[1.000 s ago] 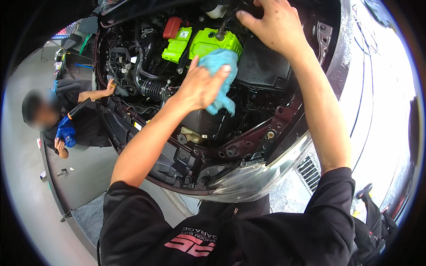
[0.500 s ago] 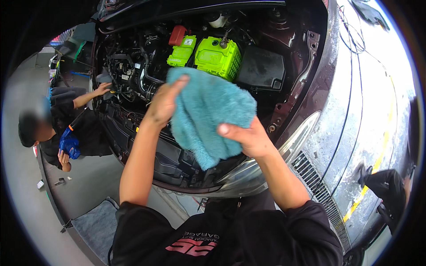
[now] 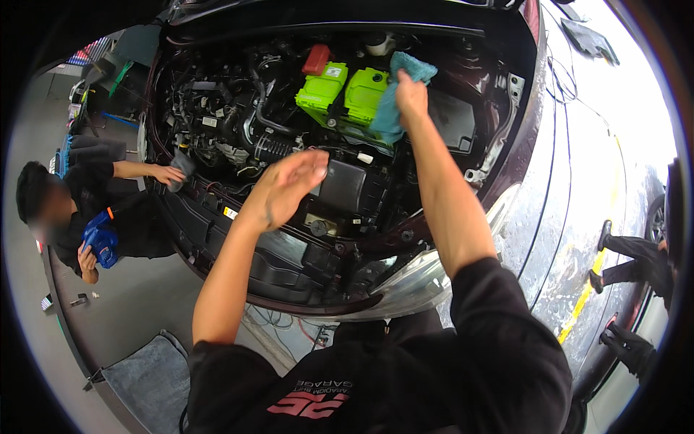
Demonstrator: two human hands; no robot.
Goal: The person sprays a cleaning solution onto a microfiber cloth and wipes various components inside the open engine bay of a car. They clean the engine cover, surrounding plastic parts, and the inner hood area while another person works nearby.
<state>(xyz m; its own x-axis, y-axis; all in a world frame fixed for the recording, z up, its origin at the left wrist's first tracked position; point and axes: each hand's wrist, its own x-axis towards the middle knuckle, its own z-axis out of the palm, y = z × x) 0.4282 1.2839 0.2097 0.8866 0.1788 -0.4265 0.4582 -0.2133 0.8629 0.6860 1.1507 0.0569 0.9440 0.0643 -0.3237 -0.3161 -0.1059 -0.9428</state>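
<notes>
My right hand [image 3: 413, 97] grips a fluffy teal microfibre cloth [image 3: 391, 114], pressed over the right side of a bright green car battery [image 3: 361, 95]. Part of the cloth hangs down along the battery's near right corner. My left hand [image 3: 293, 184] is free of the cloth and hovers over the front of the engine bay, fingers stretched out, with nothing in it. Below it and to its right lies a black box-shaped cover [image 3: 342, 186]. A red cap [image 3: 316, 59] sits at the battery's far left corner.
At the left, a co-worker [image 3: 79, 206] holds a blue spray bottle [image 3: 102, 239] and wipes the car's edge with a grey cloth [image 3: 179, 172]. A black fuse-box lid [image 3: 450, 123] lies right of the battery. A grey mat [image 3: 148, 380] is at lower left; other people's legs [image 3: 636, 260] show at right.
My left hand has let go of the cloth. My right hand has carried it forward and right onto the battery, uncovering the front of the engine bay.
</notes>
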